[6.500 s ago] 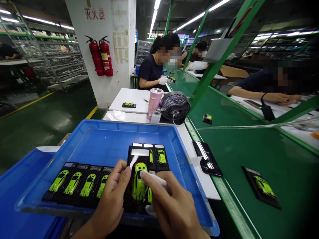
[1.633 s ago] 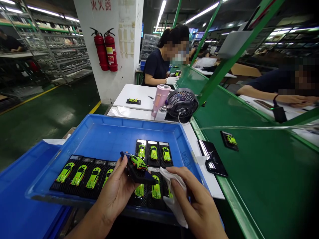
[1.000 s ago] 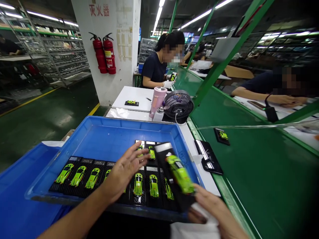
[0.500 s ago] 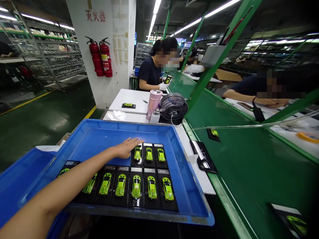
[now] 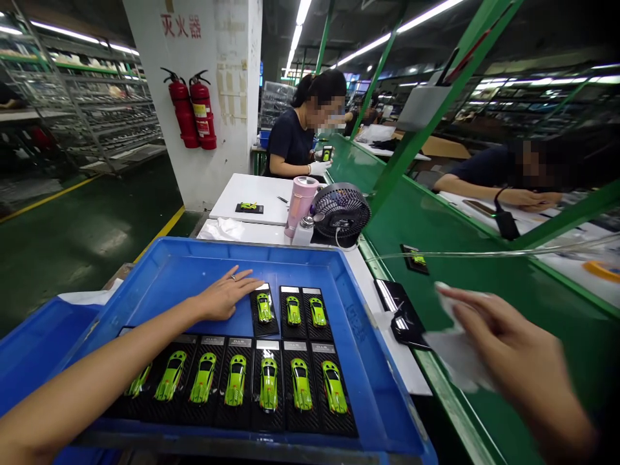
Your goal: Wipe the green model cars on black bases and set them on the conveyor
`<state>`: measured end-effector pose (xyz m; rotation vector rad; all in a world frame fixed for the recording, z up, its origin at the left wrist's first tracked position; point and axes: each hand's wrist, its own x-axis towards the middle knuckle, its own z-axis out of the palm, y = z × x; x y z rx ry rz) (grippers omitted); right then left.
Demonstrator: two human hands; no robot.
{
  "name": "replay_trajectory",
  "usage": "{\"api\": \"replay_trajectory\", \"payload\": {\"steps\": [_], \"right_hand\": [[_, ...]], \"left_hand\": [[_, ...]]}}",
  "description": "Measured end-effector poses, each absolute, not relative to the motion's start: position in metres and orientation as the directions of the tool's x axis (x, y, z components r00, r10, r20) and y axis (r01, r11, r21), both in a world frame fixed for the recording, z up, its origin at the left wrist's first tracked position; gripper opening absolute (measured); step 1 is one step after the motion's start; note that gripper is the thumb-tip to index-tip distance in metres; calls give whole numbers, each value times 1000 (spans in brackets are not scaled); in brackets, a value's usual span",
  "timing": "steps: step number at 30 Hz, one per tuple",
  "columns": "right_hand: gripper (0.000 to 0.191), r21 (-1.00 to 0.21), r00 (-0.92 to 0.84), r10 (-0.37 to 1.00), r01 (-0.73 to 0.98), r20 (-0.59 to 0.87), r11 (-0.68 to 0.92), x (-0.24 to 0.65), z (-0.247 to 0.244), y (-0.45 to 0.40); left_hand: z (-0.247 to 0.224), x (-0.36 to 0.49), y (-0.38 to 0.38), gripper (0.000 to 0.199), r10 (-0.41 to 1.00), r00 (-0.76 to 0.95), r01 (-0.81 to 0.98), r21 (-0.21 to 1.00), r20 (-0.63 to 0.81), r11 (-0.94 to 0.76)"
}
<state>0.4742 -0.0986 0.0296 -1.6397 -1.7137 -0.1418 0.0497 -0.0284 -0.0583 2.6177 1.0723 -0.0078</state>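
My left hand (image 5: pixel 223 296) reaches over the blue tray, its fingers at the top edge of a lime-green model car (image 5: pixel 264 309) on a black display base. That base sits slightly turned, with a gap to its right; my thumb is hidden. Two more model cars (image 5: pixel 293 311) lie beside it, and a front row of several model cars (image 5: pixel 268 384) fills the near side, partly covered by my left forearm. At the right, my right hand (image 5: pixel 518 349), blurred, pinches a crumpled white tissue (image 5: pixel 460 361) above the green conveyor's edge.
The blue tray (image 5: pixel 339 265) rests near the green conveyor belt (image 5: pixel 465 284), which carries another model car (image 5: pixel 415 259). A black phone-like slab (image 5: pixel 404 316), a fan (image 5: pixel 343 210) and a pink tumbler (image 5: pixel 301 203) stand along the table. A co-worker (image 5: pixel 293 139) in white gloves holds a model car.
My right hand has come into view with the tissue. My left hand has shifted left, and the model car under its fingers has turned and moved away from its neighbour.
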Motion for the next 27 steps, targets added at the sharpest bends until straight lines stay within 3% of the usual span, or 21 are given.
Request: {"api": "replay_trajectory", "payload": {"steps": [4,7,18,27], "right_hand": [[22,-350,-146,824,855,547,384,405,23,3],[22,-294,-229,835,862,500,413,362,20,63],[26,-172,-154,952,964,266,204,328,0,137],[28,-170,-101,968,975,231,143,319,0,127]], "left_hand": [[-62,71,-7,100,564,813,579,321,-148,-750],[-64,70,3,97,529,833,550,353,-164,-757],[-83,-1,-21,69,724,689,628,472,31,-618],[-53,4,-34,65,818,472,571,592,330,-569]]}}
